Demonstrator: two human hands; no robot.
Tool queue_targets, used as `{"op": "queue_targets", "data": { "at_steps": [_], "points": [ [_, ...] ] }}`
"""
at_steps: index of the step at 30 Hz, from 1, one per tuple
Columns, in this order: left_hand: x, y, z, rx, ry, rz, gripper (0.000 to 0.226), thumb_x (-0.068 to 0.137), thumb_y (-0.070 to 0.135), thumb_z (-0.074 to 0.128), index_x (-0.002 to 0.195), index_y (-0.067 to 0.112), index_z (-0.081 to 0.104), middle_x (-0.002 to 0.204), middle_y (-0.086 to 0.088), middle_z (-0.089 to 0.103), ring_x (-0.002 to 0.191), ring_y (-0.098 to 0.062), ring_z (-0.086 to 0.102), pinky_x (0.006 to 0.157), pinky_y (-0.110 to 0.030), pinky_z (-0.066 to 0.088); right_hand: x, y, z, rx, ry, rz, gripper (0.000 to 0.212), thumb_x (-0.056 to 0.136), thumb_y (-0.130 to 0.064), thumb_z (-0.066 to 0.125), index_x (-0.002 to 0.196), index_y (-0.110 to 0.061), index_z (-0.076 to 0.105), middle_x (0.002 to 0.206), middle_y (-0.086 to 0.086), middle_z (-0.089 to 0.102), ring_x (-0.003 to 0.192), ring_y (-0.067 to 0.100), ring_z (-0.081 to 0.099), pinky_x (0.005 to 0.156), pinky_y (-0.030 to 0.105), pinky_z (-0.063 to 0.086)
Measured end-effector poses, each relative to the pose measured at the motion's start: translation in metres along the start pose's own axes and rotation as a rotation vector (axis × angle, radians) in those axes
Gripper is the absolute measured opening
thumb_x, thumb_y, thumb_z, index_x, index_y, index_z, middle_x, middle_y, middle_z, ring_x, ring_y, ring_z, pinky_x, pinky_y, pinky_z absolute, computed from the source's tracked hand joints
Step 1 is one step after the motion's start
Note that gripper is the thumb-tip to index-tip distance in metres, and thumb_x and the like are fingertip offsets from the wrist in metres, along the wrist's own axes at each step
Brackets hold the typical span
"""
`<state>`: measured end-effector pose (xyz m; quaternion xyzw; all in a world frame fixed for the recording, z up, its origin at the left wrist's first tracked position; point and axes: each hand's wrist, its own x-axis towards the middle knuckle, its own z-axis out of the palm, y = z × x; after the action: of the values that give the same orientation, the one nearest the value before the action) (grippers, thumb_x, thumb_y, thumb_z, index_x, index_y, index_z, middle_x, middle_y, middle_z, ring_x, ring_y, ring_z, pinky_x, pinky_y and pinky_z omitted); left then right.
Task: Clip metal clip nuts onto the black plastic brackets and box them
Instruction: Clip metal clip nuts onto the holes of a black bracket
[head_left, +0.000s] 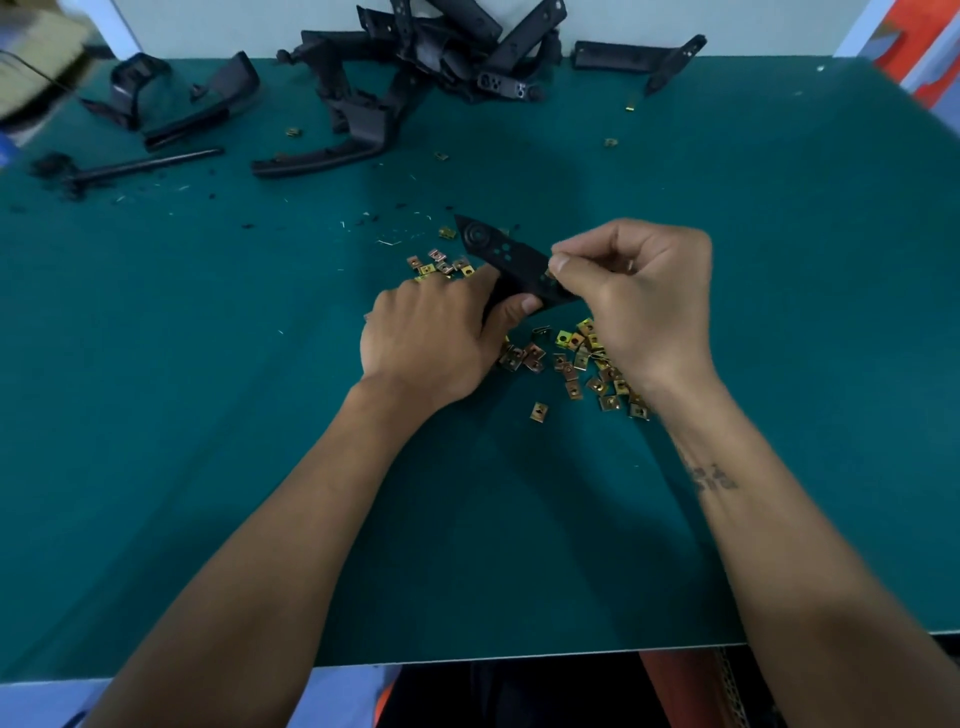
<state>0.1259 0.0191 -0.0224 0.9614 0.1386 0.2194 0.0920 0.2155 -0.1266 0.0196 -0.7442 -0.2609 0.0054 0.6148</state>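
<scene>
Head view: left hand (434, 343) clamps black plastic bracket (511, 260); right hand (641, 296) pinches a clip nut (549, 272) at its edge.
Bracket likely light, stiff: hold mid-body. Loose clip nuts (576, 358) below right hand, small, probably slippery.

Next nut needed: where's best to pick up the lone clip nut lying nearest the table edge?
Pinch the lone clip nut by its two opposite side edges, coming straight down: it lies flat on the green mat, apart from the pile, so fingers have room around it.
</scene>
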Motion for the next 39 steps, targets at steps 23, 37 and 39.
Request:
{"op": "queue_targets", "data": {
  "at_steps": [23, 37, 39],
  "points": [
    [0.021, -0.026, 0.004, 0.082, 0.054, -0.125, 0.069, 0.096, 0.077, 0.019, 0.099, 0.022, 0.059, 0.087, -0.017, 0.068, 0.078, -0.046, 0.065, 0.061, -0.04, 0.037, 0.004, 0.022, 0.047, -0.529, 0.015, -0.469, 0.024, 0.096, -0.005, 0.066, 0.117, 0.005, 0.064, 0.126, 0.013, 0.059, 0.118, 0.03, 0.058, 0.099, 0.038, 0.048],
    [0.022, -0.025, 0.007, 0.107, 0.048, -0.153, 0.064, 0.098, 0.073, 0.027, 0.106, 0.02, 0.062, 0.089, -0.017, 0.069, 0.08, -0.045, 0.065, 0.061, -0.04, 0.035, 0.041, 0.024, -0.003, -0.109, -0.265, -0.006, 0.008, 0.091, -0.013, 0.073, 0.098, -0.012, 0.076, 0.098, 0.006, 0.074, 0.086, 0.03, 0.069, 0.085, 0.046, 0.054],
    [0.021, -0.025, 0.006, 0.114, 0.056, -0.155, 0.063, 0.099, 0.072, 0.028, 0.107, 0.019, 0.062, 0.086, -0.017, 0.069, 0.078, -0.045, 0.065, 0.059, -0.039, 0.035, 0.038, 0.031, -0.014, -0.266, -0.425, 0.035, 0.008, 0.089, -0.011, 0.076, 0.083, -0.017, 0.077, 0.082, 0.004, 0.074, 0.074, 0.023, 0.065, 0.073, 0.04, 0.052]
  ]
}}
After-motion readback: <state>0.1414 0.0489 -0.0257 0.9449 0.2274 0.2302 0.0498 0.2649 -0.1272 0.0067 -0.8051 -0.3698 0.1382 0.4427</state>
